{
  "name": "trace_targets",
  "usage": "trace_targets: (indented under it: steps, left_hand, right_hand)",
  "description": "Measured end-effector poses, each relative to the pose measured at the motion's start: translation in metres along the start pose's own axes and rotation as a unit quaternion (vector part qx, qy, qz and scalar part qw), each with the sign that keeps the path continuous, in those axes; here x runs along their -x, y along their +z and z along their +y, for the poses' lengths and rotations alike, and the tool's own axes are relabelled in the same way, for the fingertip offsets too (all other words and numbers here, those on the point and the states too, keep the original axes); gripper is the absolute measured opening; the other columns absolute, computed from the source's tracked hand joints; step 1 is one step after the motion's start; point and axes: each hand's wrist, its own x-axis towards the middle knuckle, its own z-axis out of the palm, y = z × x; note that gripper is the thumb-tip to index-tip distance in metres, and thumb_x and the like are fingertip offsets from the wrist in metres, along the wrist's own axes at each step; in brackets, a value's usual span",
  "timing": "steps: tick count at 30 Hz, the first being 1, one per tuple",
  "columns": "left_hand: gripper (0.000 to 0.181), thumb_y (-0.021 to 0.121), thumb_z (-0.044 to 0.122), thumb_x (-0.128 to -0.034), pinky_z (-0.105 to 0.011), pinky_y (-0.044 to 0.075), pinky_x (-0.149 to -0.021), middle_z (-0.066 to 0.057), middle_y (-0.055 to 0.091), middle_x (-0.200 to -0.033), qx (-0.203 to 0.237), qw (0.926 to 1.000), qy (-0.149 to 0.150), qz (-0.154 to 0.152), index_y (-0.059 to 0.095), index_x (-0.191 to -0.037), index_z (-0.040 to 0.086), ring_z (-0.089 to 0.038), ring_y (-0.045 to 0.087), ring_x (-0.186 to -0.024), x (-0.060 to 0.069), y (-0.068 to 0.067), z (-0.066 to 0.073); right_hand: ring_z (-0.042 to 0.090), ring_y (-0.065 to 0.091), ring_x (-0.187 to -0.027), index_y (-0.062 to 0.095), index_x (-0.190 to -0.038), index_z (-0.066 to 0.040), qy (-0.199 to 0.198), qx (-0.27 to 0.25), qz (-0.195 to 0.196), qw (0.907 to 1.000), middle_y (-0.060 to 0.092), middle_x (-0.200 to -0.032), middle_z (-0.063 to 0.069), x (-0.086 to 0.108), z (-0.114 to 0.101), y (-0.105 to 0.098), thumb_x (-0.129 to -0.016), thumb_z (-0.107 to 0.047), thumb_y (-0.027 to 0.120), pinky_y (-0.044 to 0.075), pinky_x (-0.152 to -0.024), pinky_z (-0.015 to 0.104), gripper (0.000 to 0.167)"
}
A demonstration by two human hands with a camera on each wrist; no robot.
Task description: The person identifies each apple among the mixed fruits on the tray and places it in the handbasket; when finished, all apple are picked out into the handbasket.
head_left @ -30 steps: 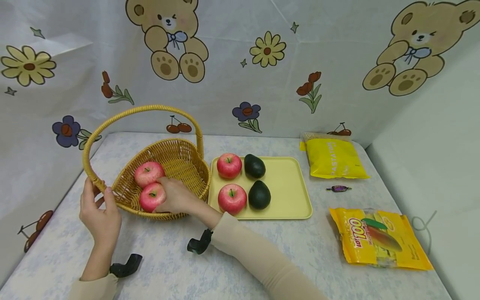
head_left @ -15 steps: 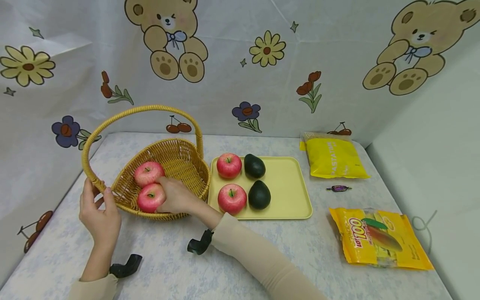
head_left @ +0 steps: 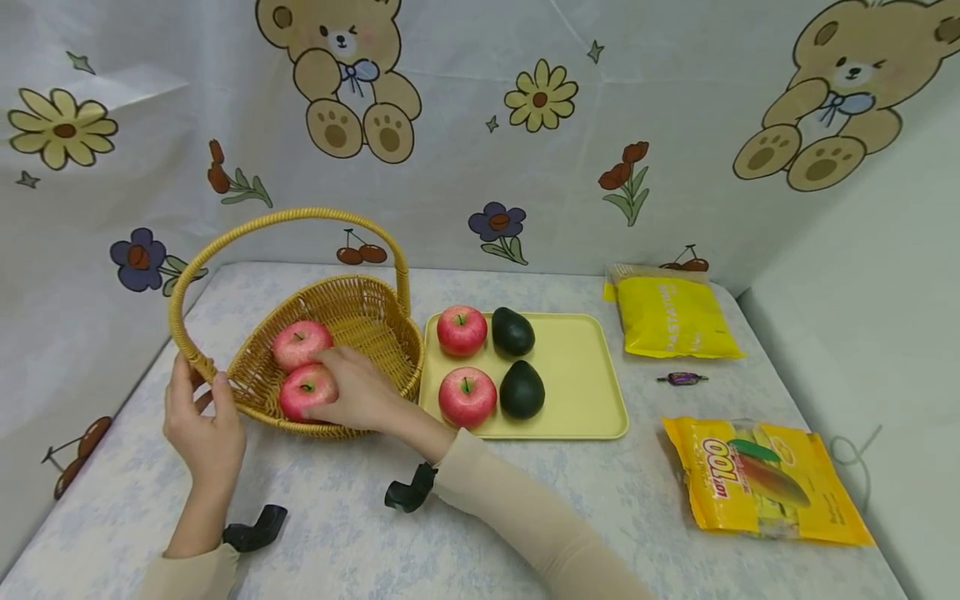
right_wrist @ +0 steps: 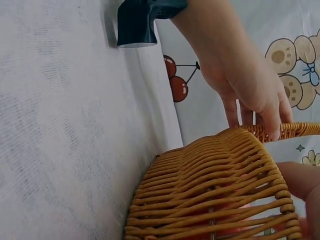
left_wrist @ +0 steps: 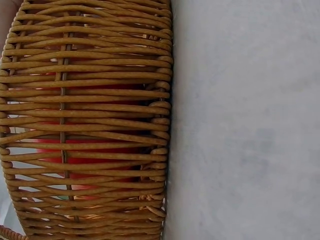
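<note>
Basket (head_left: 378, 325) could tip if its handle (head_left: 300, 214) is tugged
Left hand (head_left: 206, 429) pinches that handle's base; right hand (head_left: 363, 393) curls round the near apple (head_left: 306, 393) inside the basket, where a loose grip could drop it against the far apple (head_left: 302, 343).

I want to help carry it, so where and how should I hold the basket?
Probably best by the top middle of its handle, coming from above: the handle arches high over the basket, well clear of the apples inside.
</note>
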Motion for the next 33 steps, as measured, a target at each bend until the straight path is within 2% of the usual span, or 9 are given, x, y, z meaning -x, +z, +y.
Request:
trace_targets:
  steps: [4,7,11,17,21,24,29,33]
  left_hand:
    - [0.045,0.054,0.011,-0.0966,-0.006,0.041,-0.080,0.039,0.043,-0.106,0.000,1.0000,-0.002,0.002,0.054,-0.141,0.022,0.015,0.046,-0.103,-0.001,0.002,0.000]
    - [0.046,0.053,0.011,-0.0969,-0.005,0.040,-0.081,0.039,0.043,-0.106,-0.001,1.0000,-0.001,0.003,0.053,-0.142,0.022,0.015,0.046,-0.103,-0.001,0.002,0.000]
    - [0.046,0.052,0.014,-0.0975,-0.005,0.040,-0.081,0.039,0.043,-0.106,-0.001,1.0000,0.001,0.004,0.052,-0.142,0.024,0.015,0.046,-0.103,-0.001,0.002,-0.001]
    - [0.045,0.052,0.013,-0.0977,-0.005,0.040,-0.081,0.035,0.045,-0.107,-0.004,1.0000,-0.001,0.002,0.052,-0.142,0.022,0.015,0.046,-0.103,-0.001,0.001,-0.001]
    - [0.043,0.053,0.012,-0.0970,-0.004,0.040,-0.080,0.011,0.060,-0.108,-0.008,0.9999,-0.008,0.010,0.054,-0.140,0.018,0.016,0.046,-0.101,-0.001,0.003,0.000]
    - [0.043,0.054,0.011,-0.0964,-0.004,0.040,-0.080,-0.004,0.063,-0.110,-0.010,0.9998,-0.012,0.014,0.055,-0.139,0.017,0.015,0.046,-0.100,0.000,0.004,0.000]
    - [0.043,0.054,0.011,-0.0965,-0.005,0.040,-0.080,-0.003,0.062,-0.109,-0.012,0.9998,-0.012,0.012,0.055,-0.139,0.018,0.015,0.046,-0.100,0.000,0.004,0.000]
    - [0.044,0.053,0.011,-0.0970,-0.005,0.040,-0.081,-0.008,0.062,-0.111,-0.011,0.9998,-0.012,0.009,0.054,-0.141,0.019,0.015,0.046,-0.101,0.000,0.004,0.000]
  right_hand:
    - [0.010,0.049,-0.124,0.048,-0.142,-0.017,-0.050,-0.025,0.021,0.9982,0.052,-0.137,-0.002,0.011,0.001,-0.011,-0.084,-0.043,0.074,0.042,-0.101,0.022,0.069]
    - [0.009,0.046,-0.128,0.046,-0.143,-0.018,-0.070,-0.047,0.025,0.9961,0.050,-0.140,-0.003,0.025,0.003,-0.024,-0.084,-0.042,0.074,0.039,-0.106,0.024,0.070]
    - [0.011,0.045,-0.131,0.046,-0.145,-0.017,-0.076,-0.080,0.038,0.9932,0.049,-0.142,-0.002,0.049,0.009,-0.045,-0.082,-0.040,0.076,0.041,-0.106,0.028,0.073]
    - [0.015,0.048,-0.127,0.048,-0.143,-0.014,-0.084,-0.116,0.098,0.9848,0.051,-0.141,0.001,0.085,0.030,-0.076,-0.076,-0.030,0.083,0.046,-0.102,0.034,0.077]
    - [0.016,0.050,-0.125,0.050,-0.141,-0.011,-0.073,-0.124,0.138,0.9800,0.053,-0.140,0.002,0.106,0.048,-0.096,-0.074,-0.026,0.086,0.047,-0.101,0.035,0.077]
    - [0.017,0.051,-0.124,0.050,-0.141,-0.012,-0.057,-0.136,0.152,0.9774,0.054,-0.138,0.004,0.118,0.063,-0.108,-0.074,-0.024,0.086,0.047,-0.101,0.038,0.077]
    - [0.020,0.051,-0.123,0.046,-0.144,-0.015,-0.029,-0.152,0.160,0.9749,0.052,-0.138,0.003,0.129,0.089,-0.118,-0.074,-0.020,0.086,0.049,-0.098,0.041,0.080]
    - [0.024,0.051,-0.124,0.046,-0.143,-0.012,0.000,-0.156,0.168,0.9734,0.051,-0.141,0.004,0.132,0.105,-0.118,-0.073,-0.017,0.086,0.050,-0.096,0.044,0.081]
